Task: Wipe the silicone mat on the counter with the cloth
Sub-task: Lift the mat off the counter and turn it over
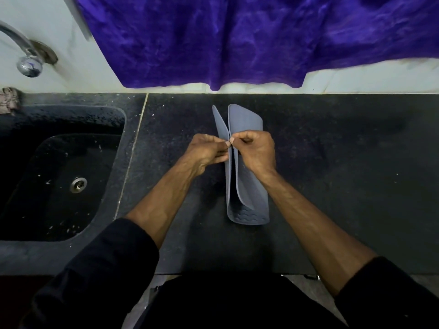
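1. Fingertips (228,143) of the left hand (204,151) and right hand (257,150) are pinched on the raised edges of the silicone mat (249,205).
2. It is held folded lengthwise on the dark counter (344,162).
3. A purple cloth (237,39) is draped on the wall behind.

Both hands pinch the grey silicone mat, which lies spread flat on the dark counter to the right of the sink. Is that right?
Not quite. The head view shows the silicone mat folded up lengthwise, its edges pinched together by the left hand and right hand. It does sit on the counter, right of the sink.

Grey, seemingly wave-ribbed mat (247,200); purple cloth (237,39)
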Demonstrator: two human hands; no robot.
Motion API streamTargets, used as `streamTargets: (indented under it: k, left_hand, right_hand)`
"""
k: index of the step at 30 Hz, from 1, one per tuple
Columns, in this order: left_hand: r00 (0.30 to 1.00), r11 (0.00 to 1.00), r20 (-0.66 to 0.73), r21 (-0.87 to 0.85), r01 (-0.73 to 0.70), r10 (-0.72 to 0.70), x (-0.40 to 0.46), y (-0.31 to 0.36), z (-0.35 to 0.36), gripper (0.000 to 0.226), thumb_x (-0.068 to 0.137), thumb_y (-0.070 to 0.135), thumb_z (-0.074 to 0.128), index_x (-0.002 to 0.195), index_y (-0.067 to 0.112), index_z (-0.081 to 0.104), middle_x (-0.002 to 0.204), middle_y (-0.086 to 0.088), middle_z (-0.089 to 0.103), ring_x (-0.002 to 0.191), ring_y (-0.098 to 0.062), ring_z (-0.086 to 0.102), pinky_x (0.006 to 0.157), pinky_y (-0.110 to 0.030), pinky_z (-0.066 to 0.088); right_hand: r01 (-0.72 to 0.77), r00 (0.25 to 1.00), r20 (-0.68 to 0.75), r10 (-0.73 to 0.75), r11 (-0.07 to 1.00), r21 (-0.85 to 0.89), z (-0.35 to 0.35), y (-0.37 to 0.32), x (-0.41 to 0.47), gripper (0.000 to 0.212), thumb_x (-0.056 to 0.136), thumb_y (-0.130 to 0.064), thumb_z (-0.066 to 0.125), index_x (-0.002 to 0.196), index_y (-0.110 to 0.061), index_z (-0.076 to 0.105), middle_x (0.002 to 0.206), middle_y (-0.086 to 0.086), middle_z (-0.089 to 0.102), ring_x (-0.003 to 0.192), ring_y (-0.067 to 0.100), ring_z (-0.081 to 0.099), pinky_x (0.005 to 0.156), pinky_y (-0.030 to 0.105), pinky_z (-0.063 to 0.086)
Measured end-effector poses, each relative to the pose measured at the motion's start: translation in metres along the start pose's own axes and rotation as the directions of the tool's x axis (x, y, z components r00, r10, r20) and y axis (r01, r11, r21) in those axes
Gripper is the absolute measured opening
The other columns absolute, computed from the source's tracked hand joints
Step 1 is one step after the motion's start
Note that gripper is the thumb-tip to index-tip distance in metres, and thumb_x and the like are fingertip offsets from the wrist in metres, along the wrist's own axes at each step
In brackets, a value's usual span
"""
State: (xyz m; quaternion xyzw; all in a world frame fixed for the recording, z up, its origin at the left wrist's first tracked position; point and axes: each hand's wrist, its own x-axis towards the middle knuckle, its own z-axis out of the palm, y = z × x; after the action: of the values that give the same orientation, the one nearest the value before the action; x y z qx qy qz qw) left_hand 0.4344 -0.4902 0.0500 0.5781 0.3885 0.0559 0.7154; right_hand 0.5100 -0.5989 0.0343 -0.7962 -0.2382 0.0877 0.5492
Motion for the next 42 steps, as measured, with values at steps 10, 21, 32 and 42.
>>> streamTargets:
  k: [10, 21, 32, 42]
  left_hand:
    - [1.000, 0.999, -0.015, 0.036, 0.002, -0.001, -0.002, -0.002, 0.002, 0.009, 0.087, 0.004, 0.068, 0.079, 0.002, 0.066, 0.072, -0.009, 0.066, 0.063, -0.012, 0.065, 0.057, -0.020, 0.058]
    - [1.000, 0.995, 0.003, 0.097, -0.022, 0.022, -0.005, -0.002, 0.006, 0.019, 0.089, -0.006, 0.059, 0.074, 0.003, 0.066, 0.075, -0.011, 0.067, 0.065, -0.012, 0.067, 0.058, -0.020, 0.058]
    - [0.998, 0.981, 0.062, 0.192, -0.028, 0.016, -0.007, 0.000, 0.007, 0.009, 0.090, 0.005, 0.063, 0.094, 0.001, 0.069, 0.080, -0.010, 0.071, 0.068, -0.014, 0.068, 0.069, -0.024, 0.059]
    - [0.934, 0.863, 0.122, 0.358, -0.357, 0.335, -0.007, 0.027, -0.005, 0.009, 0.090, 0.008, 0.064, 0.096, 0.012, 0.070, 0.086, -0.003, 0.072, 0.070, -0.009, 0.067, 0.066, -0.019, 0.054]
  right_hand:
    - [-0.029, 0.997, 0.067, 0.032, 0.999, -0.038, -0.004, -0.002, -0.004, 0.012, 0.086, -0.010, 0.068, 0.095, -0.005, 0.076, 0.091, 0.007, 0.075, 0.081, 0.014, 0.070, 0.075, 0.027, 0.058]
    - [-0.005, 0.989, 0.147, 0.022, 0.993, -0.117, -0.005, -0.002, -0.014, 0.033, 0.074, -0.009, 0.074, 0.106, -0.013, 0.069, 0.099, 0.000, 0.068, 0.084, 0.006, 0.063, 0.071, 0.016, 0.055]
    - [0.066, 0.992, 0.115, -0.050, 0.987, -0.145, -0.016, -0.005, -0.016, 0.028, 0.075, 0.003, 0.072, 0.101, -0.005, 0.067, 0.094, 0.012, 0.065, 0.084, 0.021, 0.063, 0.076, 0.038, 0.058]
    - [0.139, 0.985, 0.126, -0.120, 0.979, -0.148, -0.042, -0.030, 0.007, 0.021, 0.073, 0.002, 0.071, 0.091, -0.009, 0.069, 0.083, -0.001, 0.067, 0.071, 0.004, 0.061, 0.067, 0.013, 0.053]
